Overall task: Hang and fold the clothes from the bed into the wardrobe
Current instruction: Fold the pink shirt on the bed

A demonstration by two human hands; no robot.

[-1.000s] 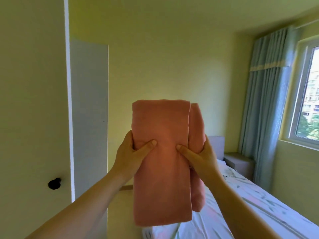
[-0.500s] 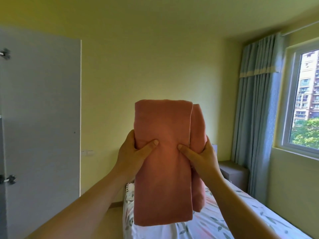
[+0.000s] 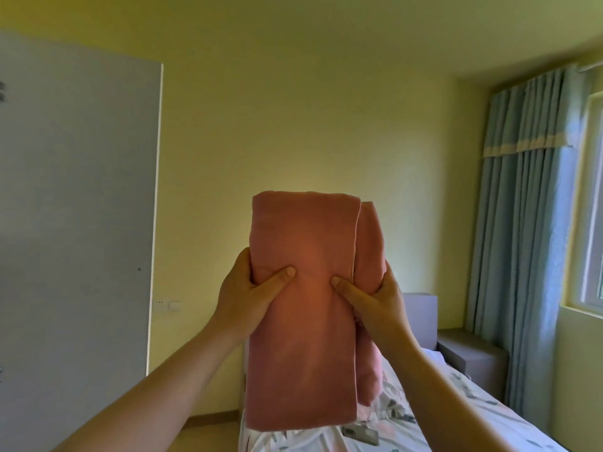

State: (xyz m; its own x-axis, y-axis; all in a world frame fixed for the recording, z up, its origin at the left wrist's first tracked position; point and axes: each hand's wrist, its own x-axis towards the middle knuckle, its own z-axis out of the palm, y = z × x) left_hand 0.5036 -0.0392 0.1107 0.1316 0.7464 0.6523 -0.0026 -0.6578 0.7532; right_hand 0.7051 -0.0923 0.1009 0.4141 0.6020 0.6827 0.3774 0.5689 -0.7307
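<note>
Pink folded garment (image 3: 300,337) stands upright, long axis vertical, left hand (image 3: 246,298) and right hand (image 3: 378,305) gripping its sides.

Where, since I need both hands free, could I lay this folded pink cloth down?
Bare sheet on the bed right of the right forearm, toward the curtain; the bedside cabinet top too. Crowded just under the folded pink cloth, where a dark flat object lies.

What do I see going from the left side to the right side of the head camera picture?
Grey door → wall switch → left hand → folded pink cloth → right hand → grey bedside cabinet → blue curtain → window.
</note>
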